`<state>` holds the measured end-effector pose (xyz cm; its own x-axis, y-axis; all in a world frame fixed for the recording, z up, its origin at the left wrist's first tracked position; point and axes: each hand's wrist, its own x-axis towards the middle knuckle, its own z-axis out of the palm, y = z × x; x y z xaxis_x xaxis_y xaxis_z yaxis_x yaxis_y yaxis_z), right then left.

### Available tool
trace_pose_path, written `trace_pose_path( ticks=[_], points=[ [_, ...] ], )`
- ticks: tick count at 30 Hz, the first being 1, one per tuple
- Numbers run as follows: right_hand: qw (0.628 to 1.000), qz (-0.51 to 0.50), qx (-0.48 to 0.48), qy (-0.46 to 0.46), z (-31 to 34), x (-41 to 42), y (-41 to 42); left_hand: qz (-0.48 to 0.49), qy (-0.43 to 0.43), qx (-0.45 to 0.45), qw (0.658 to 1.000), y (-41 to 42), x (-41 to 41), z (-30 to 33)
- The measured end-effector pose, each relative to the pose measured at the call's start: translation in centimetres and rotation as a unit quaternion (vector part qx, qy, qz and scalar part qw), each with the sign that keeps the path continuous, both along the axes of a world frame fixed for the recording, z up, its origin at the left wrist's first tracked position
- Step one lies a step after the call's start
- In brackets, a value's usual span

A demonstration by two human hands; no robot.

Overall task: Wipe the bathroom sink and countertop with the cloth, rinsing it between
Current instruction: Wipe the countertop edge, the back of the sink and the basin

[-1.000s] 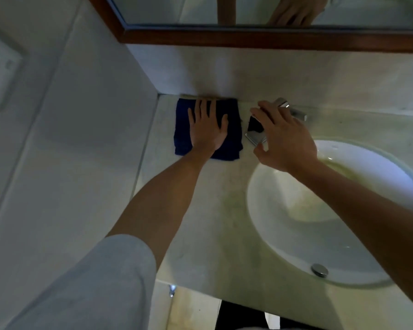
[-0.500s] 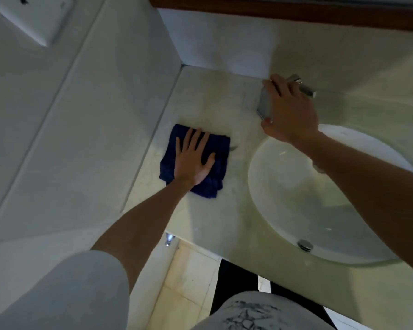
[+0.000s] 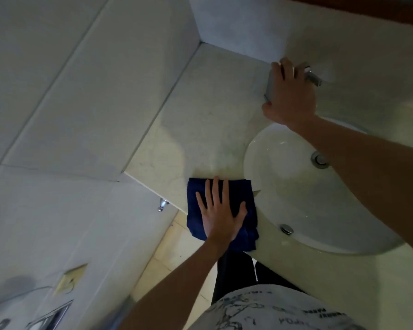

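Cloth (image 3: pixel 224 210) flat at the counter's (image 3: pixel 200 115) front edge, just left of the sink (image 3: pixel 296 198), partly overhanging. Left hand (image 3: pixel 221 214) spread open, fingers straight, pressing down, likely to keep full contact while wiping. Right hand (image 3: pixel 290 96) curled round the tap (image 3: pixel 314 77) at the back wall, probably bracing the reach or readying a rinse.

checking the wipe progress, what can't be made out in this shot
Head view only:
- Chrome faucet: mostly covered by the right hand.
- Dark blue cloth: middle hidden under the flat left hand.
- White oval sink basin: far side hidden by the right forearm.
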<state>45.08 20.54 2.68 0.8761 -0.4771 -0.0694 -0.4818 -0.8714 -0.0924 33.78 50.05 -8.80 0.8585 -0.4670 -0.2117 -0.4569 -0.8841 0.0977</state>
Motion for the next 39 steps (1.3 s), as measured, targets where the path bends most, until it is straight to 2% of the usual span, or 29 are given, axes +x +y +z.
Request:
trace_pose_path(
  ticks=[4, 8, 14, 20, 24, 27, 31, 39],
  points=[
    [1.0, -0.006, 0.011, 0.011, -0.1, 0.3, 0.0, 0.025, -0.002, 0.006, 1.0, -1.7, 0.9, -0.1],
    [1.0, -0.005, 0.021, 0.0, -0.6, 0.3, -0.2, 0.032, 0.001, -0.003, 0.999, -5.5, 6.2, -0.3],
    [1.0, -0.003, 0.014, -0.012, -0.8, 0.4, -0.5, -0.093, -0.022, -0.016, 0.995, -13.8, 19.0, -1.0],
    [0.999, -0.016, -0.011, -0.025, -1.7, 0.9, -0.5, -0.215, -0.033, -0.025, 0.976, -22.9, 28.7, -1.1],
    [0.997, -0.026, -0.011, -0.065, -2.4, 0.9, -0.6, -0.202, -0.053, -0.034, 0.977, -27.2, 30.8, -0.7],
    [0.997, -0.024, -0.015, -0.071, -2.6, 0.9, -0.7, -0.201, -0.083, -0.049, 0.975, -27.5, 31.0, -0.7],
    [0.997, -0.027, -0.009, -0.069, -2.3, 0.8, -0.7, -0.213, -0.08, -0.069, 0.971, -25.9, 30.3, -1.2],
    [0.999, -0.018, -0.001, -0.035, -1.5, 0.7, -0.5, -0.169, -0.071, -0.065, 0.981, -15.4, 22.5, -1.2]
  ],
)
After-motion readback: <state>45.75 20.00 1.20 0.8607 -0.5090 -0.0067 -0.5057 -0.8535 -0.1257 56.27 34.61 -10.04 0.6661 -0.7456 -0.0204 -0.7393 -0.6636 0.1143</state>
